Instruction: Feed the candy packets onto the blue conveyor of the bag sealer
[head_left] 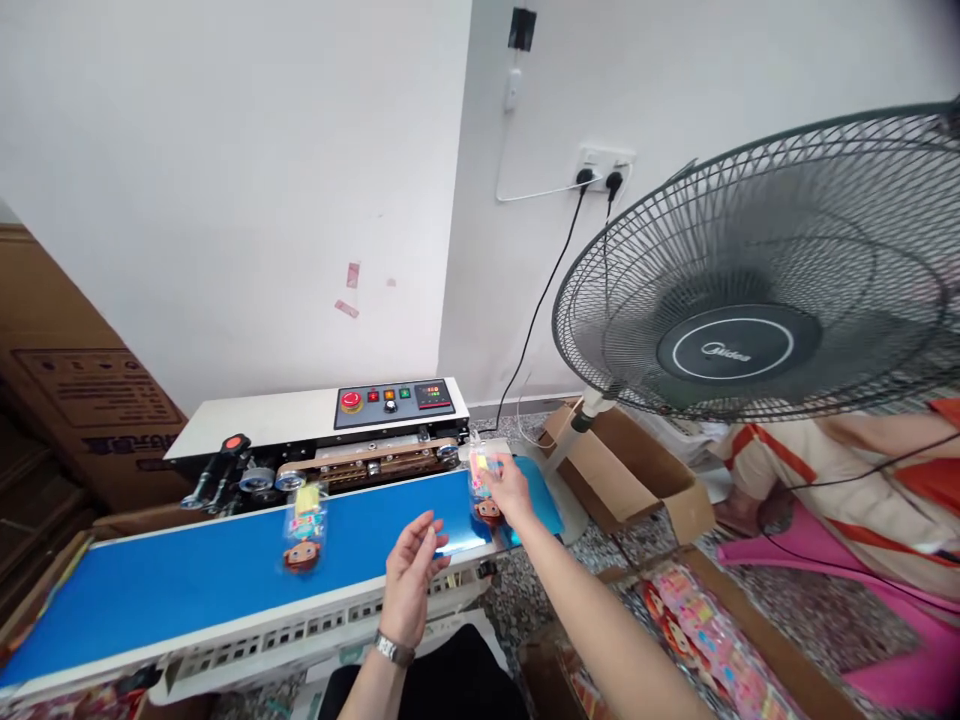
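Note:
My right hand (508, 488) is closed on a clear packet with a cartoon face (484, 492), setting it at the right end of the blue conveyor belt (187, 580), by the sealing slot of the sealing machine (322, 425). My left hand (411, 580), with a watch on the wrist, hovers open and empty over the belt's near edge. A second packet of the same kind (304, 528) lies on the belt further left, its top under the sealing band.
A big standing fan (757, 270) fills the right side. An open cardboard box (630, 470) stands behind the belt's end. A box of more colourful packets (712, 630) lies on the floor at lower right. Stacked cartons (75, 400) are at left. Cables run to wall sockets (600, 175).

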